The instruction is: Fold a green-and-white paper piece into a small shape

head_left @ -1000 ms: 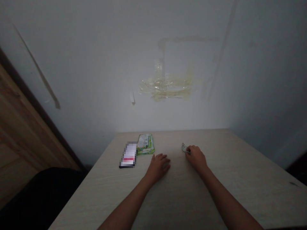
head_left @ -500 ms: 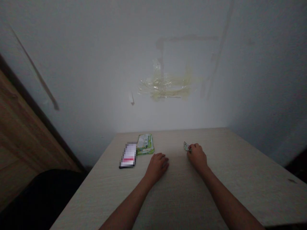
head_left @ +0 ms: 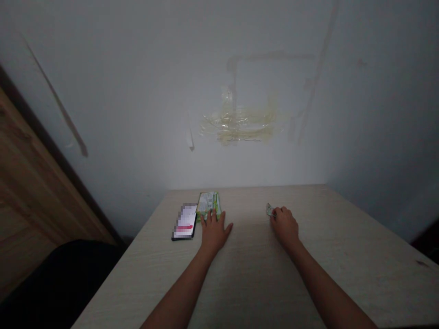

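Observation:
My left hand [head_left: 214, 230] lies flat on the pale wooden table [head_left: 260, 274], fingers spread, with the fingertips resting on the near edge of a green and white packet [head_left: 207, 204]. My right hand [head_left: 284, 225] is curled on the table further right, its fingers closed on a small greenish wrapper [head_left: 270, 210] that sticks out past the fingertips. A phone [head_left: 185, 222] with a lit screen lies just left of the packet.
A white wall [head_left: 137, 114] with old tape marks [head_left: 240, 125] rises right behind the table. A wooden panel [head_left: 30, 183] stands at the left, with a dark shape [head_left: 55, 283] low beside the table's left edge.
My left hand has slid left and forward onto the green packet, its fingers now spread. My right hand has drifted slightly right with the small wrapper.

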Motion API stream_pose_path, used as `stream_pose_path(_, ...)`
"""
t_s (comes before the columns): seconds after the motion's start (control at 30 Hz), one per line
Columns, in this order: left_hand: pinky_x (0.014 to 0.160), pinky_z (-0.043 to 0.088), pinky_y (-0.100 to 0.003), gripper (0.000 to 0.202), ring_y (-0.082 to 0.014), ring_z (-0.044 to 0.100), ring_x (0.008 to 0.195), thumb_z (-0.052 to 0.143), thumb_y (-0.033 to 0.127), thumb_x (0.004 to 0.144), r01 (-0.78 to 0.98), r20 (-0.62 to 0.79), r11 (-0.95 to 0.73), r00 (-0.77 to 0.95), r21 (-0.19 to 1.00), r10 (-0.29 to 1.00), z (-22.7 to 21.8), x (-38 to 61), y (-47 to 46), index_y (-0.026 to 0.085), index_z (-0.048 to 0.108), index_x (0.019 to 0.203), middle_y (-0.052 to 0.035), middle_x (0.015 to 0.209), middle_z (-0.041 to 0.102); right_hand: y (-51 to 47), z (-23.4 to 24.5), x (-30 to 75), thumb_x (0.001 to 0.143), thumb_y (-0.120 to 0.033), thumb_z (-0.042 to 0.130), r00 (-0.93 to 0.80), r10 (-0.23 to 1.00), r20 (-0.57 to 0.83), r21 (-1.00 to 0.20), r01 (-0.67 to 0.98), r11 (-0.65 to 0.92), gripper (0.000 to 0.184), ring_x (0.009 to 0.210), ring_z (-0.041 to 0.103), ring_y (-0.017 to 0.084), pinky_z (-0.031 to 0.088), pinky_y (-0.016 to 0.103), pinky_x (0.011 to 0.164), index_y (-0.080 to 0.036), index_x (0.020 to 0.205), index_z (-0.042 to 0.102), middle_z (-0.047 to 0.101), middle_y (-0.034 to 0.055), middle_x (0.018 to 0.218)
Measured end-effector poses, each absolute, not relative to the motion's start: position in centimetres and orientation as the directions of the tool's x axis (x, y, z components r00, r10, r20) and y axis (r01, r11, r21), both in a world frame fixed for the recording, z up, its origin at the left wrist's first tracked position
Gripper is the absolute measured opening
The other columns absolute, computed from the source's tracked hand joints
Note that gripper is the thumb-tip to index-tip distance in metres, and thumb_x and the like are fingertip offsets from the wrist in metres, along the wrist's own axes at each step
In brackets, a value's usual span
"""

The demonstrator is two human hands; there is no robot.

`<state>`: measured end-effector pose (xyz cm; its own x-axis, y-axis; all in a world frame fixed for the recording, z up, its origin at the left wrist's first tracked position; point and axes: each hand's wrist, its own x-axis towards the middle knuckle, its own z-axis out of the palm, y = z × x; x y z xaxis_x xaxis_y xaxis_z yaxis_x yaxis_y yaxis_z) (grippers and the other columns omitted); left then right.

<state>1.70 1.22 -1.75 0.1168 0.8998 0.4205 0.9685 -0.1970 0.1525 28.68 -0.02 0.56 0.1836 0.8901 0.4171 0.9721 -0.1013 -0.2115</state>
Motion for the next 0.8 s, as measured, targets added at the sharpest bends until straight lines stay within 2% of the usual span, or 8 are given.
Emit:
stream_pose_path(0.13,0.112,0.014,-0.062,0.056,-0.0380,0.037,0.135,0.047,0.053,0.088,0.967,0.408,-0.209,0.134,0.144,0.903,-1.5,1.8,0.7,0.022,0.051,0.136,-0.0193,0.142,0.047,0.0,0.6,28.7,0.087,-0.024,0.052,0.203,0.882,0.424,-0.209,0.970,-0.123,0.017,0.094,0.054,0.026,0.040,0.033,0.071,-0.017,0.097,0.064,0.059,0.0148,0.097)
stream_pose_path(0.3,0.110,0.013,-0.064,0.049,-0.0366,0.046,0.125,0.051,0.046,0.088,0.969,0.443,-0.215,0.140,0.122,0.885,-0.6,1.9,-0.3,0.024,0.053,0.132,-0.0167,0.133,0.056,-0.2,0.7,28.4,0.085,-0.022,0.053,0.190,0.864,0.467,-0.184,0.976,-0.115,0.020,0.095,0.053,0.027,0.042,0.034,0.074,-0.017,0.100,0.064,0.059,0.0152,0.097)
stream_pose_path(0.43,0.109,0.016,-0.064,0.043,-0.0341,0.052,0.115,0.051,0.039,0.089,0.966,0.464,-0.234,0.159,0.109,0.872,0.0,1.7,-0.6,0.021,0.056,0.127,-0.0151,0.123,0.061,-0.4,0.8,28.2,0.086,-0.024,0.052,0.163,0.850,0.501,-0.158,0.983,-0.096,0.021,0.096,0.052,0.028,0.043,0.035,0.076,-0.017,0.101,0.064,0.058,0.0154,0.097)
stream_pose_path(0.57,0.109,0.022,-0.059,0.037,-0.0312,0.051,0.116,0.048,0.035,0.090,0.969,0.484,-0.225,0.149,0.102,0.862,0.1,1.5,-0.1,0.022,0.057,0.124,-0.0134,0.123,0.061,-0.5,1.1,28.0,0.085,-0.022,0.052,0.167,0.846,0.506,-0.199,0.977,-0.074,0.021,0.098,0.051,0.030,0.043,0.038,0.080,-0.015,0.101,0.064,0.056,0.0169,0.101)
stream_pose_path(0.67,0.110,0.023,-0.057,0.040,-0.0331,0.044,0.127,0.049,0.038,0.090,0.980,0.501,-0.175,0.107,0.090,0.859,-0.2,1.4,0.4,0.023,0.057,0.126,-0.0139,0.135,0.054,-0.3,1.1,27.7,0.084,-0.020,0.052,0.112,0.839,0.532,-0.233,0.972,0.018,0.024,0.104,0.049,0.030,0.043,0.040,0.087,-0.016,0.105,0.063,0.055,0.0164,0.108)
stream_pose_path(0.8,0.109,0.023,-0.058,0.042,-0.0349,0.046,0.124,0.046,0.042,0.091,0.983,0.474,-0.157,0.093,0.099,0.876,-0.6,1.2,0.7,0.022,0.058,0.126,-0.0144,0.134,0.056,0.0,0.5,26.6,0.085,-0.017,0.051,-0.102,0.829,0.550,-0.276,0.914,0.296,0.026,0.112,0.048,0.027,0.041,0.042,0.098,-0.017,0.108,0.062,0.055,0.0137,0.114)
